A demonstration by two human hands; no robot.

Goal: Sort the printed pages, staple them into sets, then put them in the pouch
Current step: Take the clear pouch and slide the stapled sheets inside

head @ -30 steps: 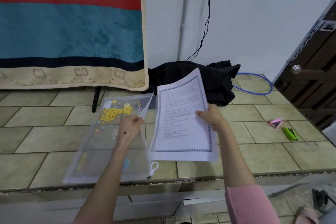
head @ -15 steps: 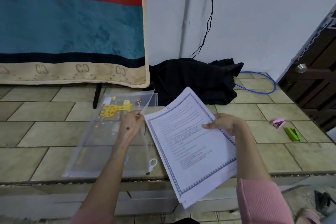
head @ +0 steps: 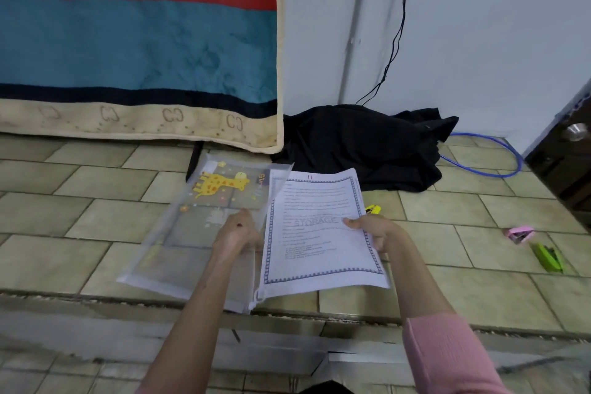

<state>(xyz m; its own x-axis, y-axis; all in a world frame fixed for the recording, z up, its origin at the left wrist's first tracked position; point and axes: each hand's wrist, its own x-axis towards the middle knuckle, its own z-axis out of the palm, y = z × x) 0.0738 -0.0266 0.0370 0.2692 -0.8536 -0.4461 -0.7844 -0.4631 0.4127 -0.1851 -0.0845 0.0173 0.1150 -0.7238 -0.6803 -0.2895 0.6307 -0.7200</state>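
Note:
A clear pouch (head: 192,230) with a yellow giraffe print lies on the tiled counter. My left hand (head: 236,232) pinches its right edge, lifting the top flap. A stapled set of printed pages (head: 319,253) with a blue border and the word STORAGE is held flat by my right hand (head: 372,229), gripping its right edge. The left edge of the pages touches the pouch's open side. A yellow stapler (head: 373,209) peeks out behind the pages. A pink stapler (head: 519,233) and a green stapler (head: 548,257) lie at the right.
A black cloth (head: 361,144) is heaped against the white wall at the back. A blue hose loop (head: 489,166) lies beside it. A teal and red blanket (head: 137,41) hangs at the left. A dark door (head: 566,163) stands at the right. The counter's front edge (head: 319,317) is close.
My right hand has swung the pages from tilted to nearly square and moved them left and up against the pouch's open edge. The yellow stapler now shows behind them.

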